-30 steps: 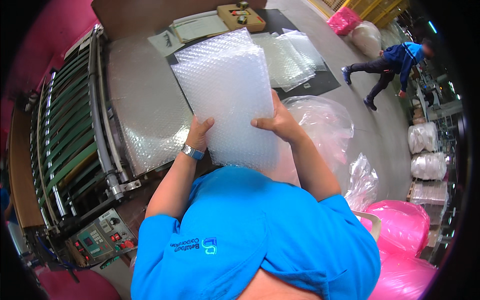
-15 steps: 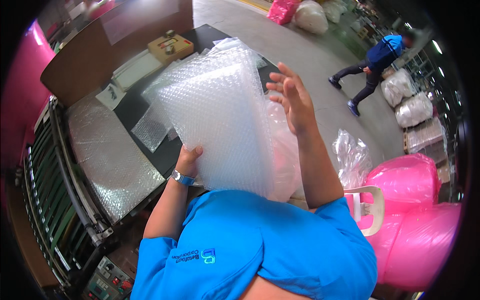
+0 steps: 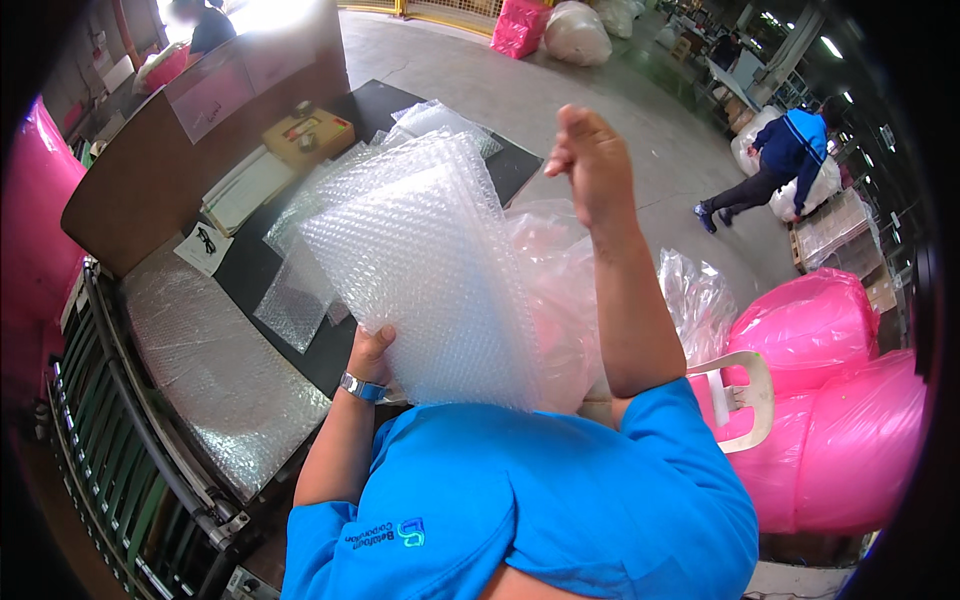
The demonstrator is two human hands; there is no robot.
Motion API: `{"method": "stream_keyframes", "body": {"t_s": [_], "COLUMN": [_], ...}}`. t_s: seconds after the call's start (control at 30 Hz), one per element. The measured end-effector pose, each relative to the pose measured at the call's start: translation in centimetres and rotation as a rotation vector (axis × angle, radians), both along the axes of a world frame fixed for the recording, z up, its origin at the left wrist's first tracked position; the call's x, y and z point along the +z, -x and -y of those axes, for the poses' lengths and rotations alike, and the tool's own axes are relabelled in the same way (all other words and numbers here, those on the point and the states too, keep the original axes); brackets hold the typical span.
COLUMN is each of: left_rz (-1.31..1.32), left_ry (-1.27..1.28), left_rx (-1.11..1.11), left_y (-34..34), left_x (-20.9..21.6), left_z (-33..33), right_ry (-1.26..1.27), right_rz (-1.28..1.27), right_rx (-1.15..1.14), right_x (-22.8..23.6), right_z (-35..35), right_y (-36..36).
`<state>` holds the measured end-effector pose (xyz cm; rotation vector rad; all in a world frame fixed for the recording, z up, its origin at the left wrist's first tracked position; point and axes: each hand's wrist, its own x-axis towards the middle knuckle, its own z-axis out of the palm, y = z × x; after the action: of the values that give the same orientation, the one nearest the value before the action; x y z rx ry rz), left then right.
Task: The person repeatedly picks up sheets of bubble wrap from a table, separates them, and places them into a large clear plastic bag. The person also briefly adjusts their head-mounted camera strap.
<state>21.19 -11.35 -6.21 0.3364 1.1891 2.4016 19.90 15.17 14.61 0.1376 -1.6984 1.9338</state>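
Note:
My left hand point(image 3: 372, 355) grips the lower left edge of a stack of clear bubble wrap sheets point(image 3: 420, 270), its thumb lying on top. The stack is tilted up against the front of my blue shirt. My right hand point(image 3: 597, 160) is raised off to the right of the stack, apart from it. Its fingers are curled in, and nothing shows in them. More loose bubble wrap pieces point(image 3: 292, 305) lie on the dark table point(image 3: 385, 98) beneath and beyond the stack.
A cardboard box point(image 3: 308, 140) with tape rolls and white papers point(image 3: 245, 190) are on the table before a brown partition point(image 3: 130, 190). A roller machine point(image 3: 130, 400) stands left. Pink wrapped bundles point(image 3: 800, 400), a white chair back point(image 3: 750, 400) and clear plastic point(image 3: 695, 305) are right. A person point(image 3: 780, 155) bends over bundles.
My right hand has gone from spread fingers to curled ones and is slightly higher in view. The stack stays in my left hand. The other person has moved right and bent down.

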Motion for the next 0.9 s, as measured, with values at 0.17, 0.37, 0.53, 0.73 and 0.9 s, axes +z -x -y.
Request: {"method": "stream_keyframes", "body": {"t_s": [0.17,0.37,0.53,0.73,0.9], "left_rz": [-0.004,0.078,0.364,0.388,0.479], "left_ry": [0.006,-0.054,-0.335,-0.662,-0.696], "left_rx": [-0.072,-0.07,-0.171,-0.288,-0.392], "left_y": [0.9,1.5,3.3,3.8,3.4], "left_x": [-0.2,-0.6,0.4,3.3,2.7], "left_z": [0.3,0.2,-0.3,-2.3,-3.3], "right_ry": [-0.581,0.045,-0.103,-0.112,-0.131], "right_rz": [0.075,-0.045,0.199,0.27,0.266], "right_rx": [-0.137,-0.079,0.13,0.39,0.263], "right_x": [-3.0,-0.6,-4.3,-5.8,-6.1], "right_z": [3.7,-0.7,4.0,5.5,4.4], "right_y": [0.6,0.4,-2.6,-6.3,-7.5]}}
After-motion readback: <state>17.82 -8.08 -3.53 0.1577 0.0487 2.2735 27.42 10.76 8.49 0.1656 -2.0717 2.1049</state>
